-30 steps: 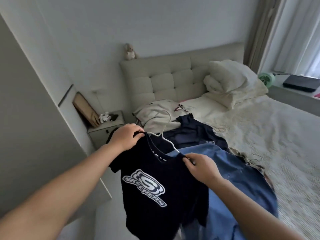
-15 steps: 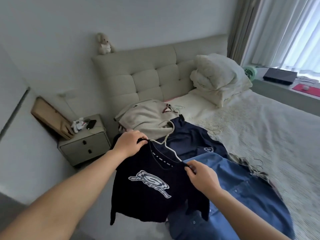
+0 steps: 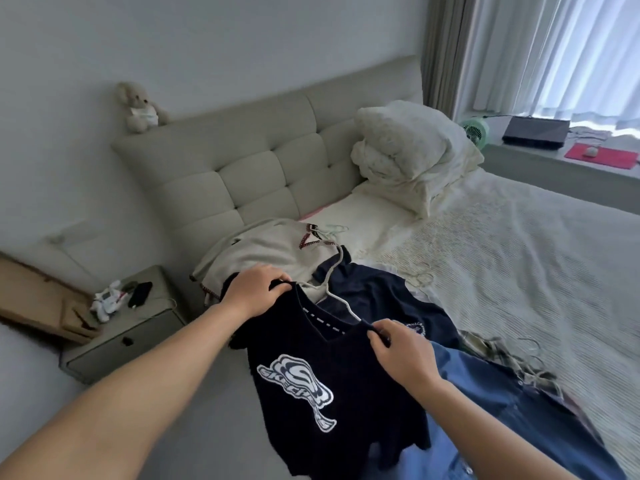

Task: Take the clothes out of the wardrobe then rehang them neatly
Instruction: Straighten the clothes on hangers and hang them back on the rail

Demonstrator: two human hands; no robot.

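Nightstand [image 3: 138,327] left of bed [image 3: 519,271]; pillows [image 3: 408,150] against headboard [image 3: 263,168].

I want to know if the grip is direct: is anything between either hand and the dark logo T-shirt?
Nothing visible. The left hand grips one shoulder of the dark logo T-shirt, the right hand pinches the other, beside the white hanger in its collar. The wardrobe is out of view.

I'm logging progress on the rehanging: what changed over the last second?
The camera view swung right, from the wardrobe toward the bed. The left hand and right hand kept gripping the shoulders of the dark T-shirt on its white hanger; nothing was released.
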